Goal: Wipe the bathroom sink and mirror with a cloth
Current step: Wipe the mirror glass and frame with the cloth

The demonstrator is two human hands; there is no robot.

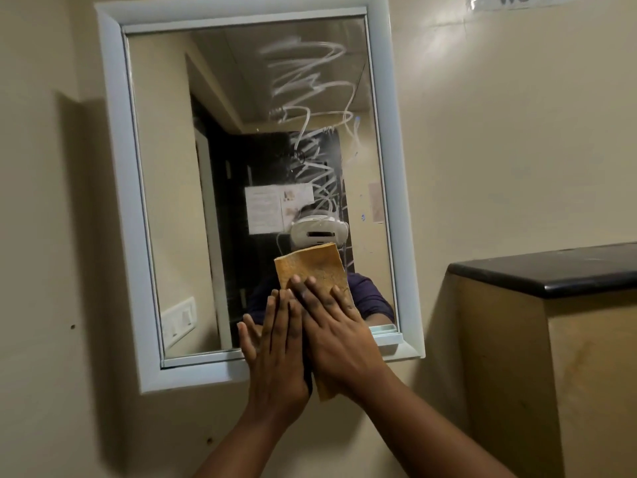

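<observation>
A white-framed mirror [113,160] hangs on the beige wall, with white zigzag smears over the upper and middle glass. An orange-brown cloth [315,262] lies flat against the lower glass. My right hand [336,326] presses the cloth to the mirror with straight fingers. My left hand [277,343] lies flat beside it, its fingertips on the cloth's left edge and partly under the right hand. The sink is out of view.
A wooden cabinet with a black stone top [551,270] juts out at the right, close to the mirror's lower corner. A paper label [524,0] is stuck on the wall at the top right. Bare wall lies to the left and below.
</observation>
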